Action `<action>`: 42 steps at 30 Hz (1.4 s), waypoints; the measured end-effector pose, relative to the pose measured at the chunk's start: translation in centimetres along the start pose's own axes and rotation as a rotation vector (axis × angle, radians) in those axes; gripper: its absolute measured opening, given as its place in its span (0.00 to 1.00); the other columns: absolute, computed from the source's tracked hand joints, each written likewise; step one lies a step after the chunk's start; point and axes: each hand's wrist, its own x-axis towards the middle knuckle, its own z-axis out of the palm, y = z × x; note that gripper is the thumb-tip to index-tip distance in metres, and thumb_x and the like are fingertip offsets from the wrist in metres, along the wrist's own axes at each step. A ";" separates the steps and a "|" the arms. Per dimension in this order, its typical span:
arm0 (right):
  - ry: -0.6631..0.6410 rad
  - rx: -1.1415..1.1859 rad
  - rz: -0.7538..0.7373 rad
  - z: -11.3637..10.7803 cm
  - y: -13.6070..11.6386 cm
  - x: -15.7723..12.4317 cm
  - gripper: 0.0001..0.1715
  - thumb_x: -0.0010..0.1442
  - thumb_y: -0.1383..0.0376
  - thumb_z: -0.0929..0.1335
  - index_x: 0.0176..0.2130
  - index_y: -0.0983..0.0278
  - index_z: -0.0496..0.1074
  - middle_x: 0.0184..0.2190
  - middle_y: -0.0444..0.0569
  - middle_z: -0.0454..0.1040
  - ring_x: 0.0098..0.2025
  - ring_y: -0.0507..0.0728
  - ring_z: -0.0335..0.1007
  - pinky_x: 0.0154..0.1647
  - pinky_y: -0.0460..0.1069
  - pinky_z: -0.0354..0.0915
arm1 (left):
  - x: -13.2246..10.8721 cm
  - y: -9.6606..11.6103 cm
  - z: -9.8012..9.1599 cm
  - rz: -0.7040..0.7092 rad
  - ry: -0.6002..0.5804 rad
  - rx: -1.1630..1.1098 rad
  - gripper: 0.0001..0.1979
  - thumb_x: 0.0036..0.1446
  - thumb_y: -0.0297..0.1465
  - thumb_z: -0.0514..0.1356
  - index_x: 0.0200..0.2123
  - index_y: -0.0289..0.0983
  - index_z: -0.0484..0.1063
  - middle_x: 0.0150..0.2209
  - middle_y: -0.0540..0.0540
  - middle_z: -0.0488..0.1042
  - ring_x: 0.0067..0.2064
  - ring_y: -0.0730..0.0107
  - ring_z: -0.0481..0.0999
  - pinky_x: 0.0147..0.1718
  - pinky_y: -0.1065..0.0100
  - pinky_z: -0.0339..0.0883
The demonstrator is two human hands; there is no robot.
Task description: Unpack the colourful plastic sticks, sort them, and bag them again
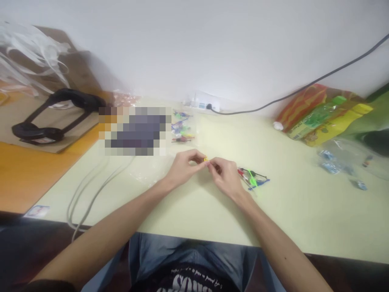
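My left hand (189, 164) and my right hand (225, 173) meet over the middle of the pale yellow table (194, 215). Between their fingertips is a small yellow piece (206, 159), pinched from both sides; it is too small to tell its kind. Just right of my right hand lie thin plastic parts (257, 180) in green, blue, black and red, partly hidden behind that hand. Beyond my left hand, more small coloured plastic parts (183, 126) lie in a group, seemingly in clear wrapping.
A power strip (203, 105) with a dark cable stands against the wall. To the right are a green-labelled bottle (317, 117), a yellow bag (337, 123) and small blue-white packets (331, 164). A blurred-out dark object (138, 132), pale cables (100, 188) and a black strapped frame (42, 132) lie left.
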 end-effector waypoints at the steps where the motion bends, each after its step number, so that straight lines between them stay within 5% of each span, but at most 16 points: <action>1: -0.002 -0.002 -0.007 0.0 0.0 0.0 0.15 0.66 0.65 0.63 0.30 0.63 0.72 0.23 0.44 0.71 0.24 0.52 0.63 0.29 0.47 0.55 | 0.0 0.0 0.0 0.008 -0.004 -0.002 0.15 0.57 0.42 0.69 0.38 0.35 0.78 0.37 0.45 0.81 0.39 0.66 0.79 0.42 0.66 0.74; 24: 0.034 -0.087 -0.071 0.4 0.3 0.1 0.13 0.65 0.70 0.62 0.31 0.63 0.72 0.25 0.46 0.72 0.26 0.53 0.64 0.32 0.47 0.56 | -0.2 0.6 0.2 -0.001 0.081 0.067 0.14 0.55 0.40 0.70 0.34 0.35 0.77 0.34 0.47 0.81 0.36 0.68 0.80 0.37 0.68 0.74; 33: 0.048 -0.082 -0.036 0.2 0.1 0.2 0.14 0.64 0.69 0.61 0.31 0.63 0.72 0.26 0.45 0.73 0.27 0.53 0.65 0.32 0.47 0.56 | -0.6 1.2 0.2 0.239 0.185 0.288 0.09 0.57 0.35 0.70 0.30 0.37 0.75 0.30 0.50 0.78 0.32 0.71 0.77 0.35 0.69 0.70; 37: 0.157 -0.109 0.108 -1.5 1.5 0.5 0.14 0.64 0.64 0.62 0.27 0.62 0.69 0.22 0.43 0.69 0.24 0.53 0.63 0.30 0.47 0.55 | -0.6 1.7 -1.0 0.340 0.278 0.365 0.09 0.58 0.33 0.69 0.30 0.37 0.73 0.29 0.50 0.76 0.34 0.70 0.77 0.38 0.68 0.69; 42: 0.040 -0.131 0.153 -1.5 1.5 0.0 0.11 0.60 0.67 0.64 0.25 0.61 0.67 0.21 0.42 0.71 0.24 0.52 0.66 0.29 0.46 0.55 | -0.1 0.8 -2.6 0.329 0.053 0.463 0.07 0.60 0.35 0.68 0.38 0.39 0.77 0.35 0.49 0.78 0.37 0.69 0.77 0.41 0.67 0.69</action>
